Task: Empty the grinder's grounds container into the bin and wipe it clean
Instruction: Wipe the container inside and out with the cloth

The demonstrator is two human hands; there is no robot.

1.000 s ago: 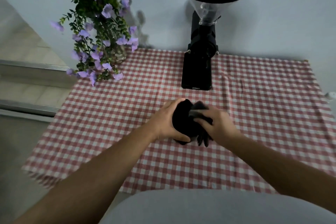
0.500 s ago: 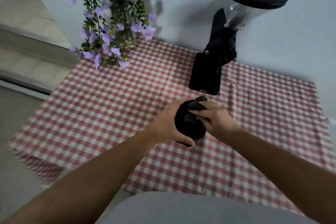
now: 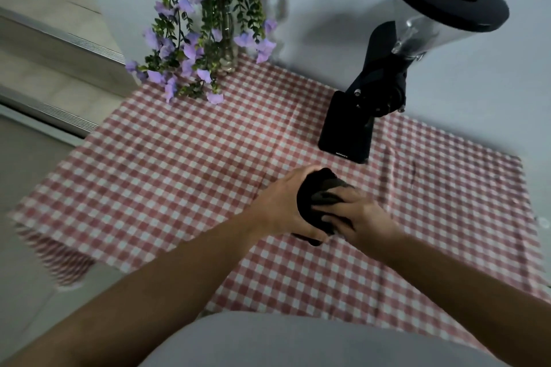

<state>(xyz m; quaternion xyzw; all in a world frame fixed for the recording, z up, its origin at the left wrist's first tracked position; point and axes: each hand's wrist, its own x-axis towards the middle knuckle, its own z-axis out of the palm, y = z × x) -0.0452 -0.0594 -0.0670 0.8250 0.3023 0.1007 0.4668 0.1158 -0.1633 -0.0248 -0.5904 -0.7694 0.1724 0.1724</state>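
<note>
A small black grounds container [image 3: 308, 202] is held just above the checked tablecloth, in front of the black grinder [image 3: 375, 98]. My left hand [image 3: 281, 205] wraps around the container's left side. My right hand [image 3: 362, 217] presses a dark grey cloth [image 3: 326, 197] into the container's opening. The container's inside is hidden by the cloth and my fingers. No bin is in view.
The red and white checked cloth [image 3: 179, 176] covers the table. A glass vase of purple flowers [image 3: 217, 24] stands at the back left, near the wall. The table's left edge drops to the floor [image 3: 24, 247].
The view has tilted and shifted left. My hands stay on the container, and the right hand has pushed the cloth further into it.
</note>
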